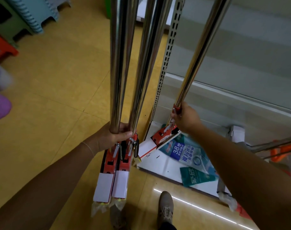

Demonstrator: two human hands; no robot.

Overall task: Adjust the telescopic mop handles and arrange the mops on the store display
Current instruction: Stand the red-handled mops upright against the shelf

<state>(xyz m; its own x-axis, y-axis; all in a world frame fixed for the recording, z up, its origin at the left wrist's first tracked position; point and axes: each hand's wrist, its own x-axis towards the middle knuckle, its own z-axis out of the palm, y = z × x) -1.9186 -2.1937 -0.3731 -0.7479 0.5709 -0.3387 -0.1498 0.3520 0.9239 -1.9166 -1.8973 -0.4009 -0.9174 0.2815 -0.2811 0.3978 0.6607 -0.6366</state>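
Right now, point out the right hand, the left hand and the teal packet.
right hand (185,117), head view, back of the hand
left hand (115,136), head view, knuckles
teal packet (197,175), head view, printed face

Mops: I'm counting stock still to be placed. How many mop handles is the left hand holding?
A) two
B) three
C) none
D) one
A: the left hand grips two chrome mop handles together, while the right hand holds a third mop at the shelf.

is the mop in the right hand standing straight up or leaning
Leaning: the mop held by the right hand slants up to the right, head on the shelf base.
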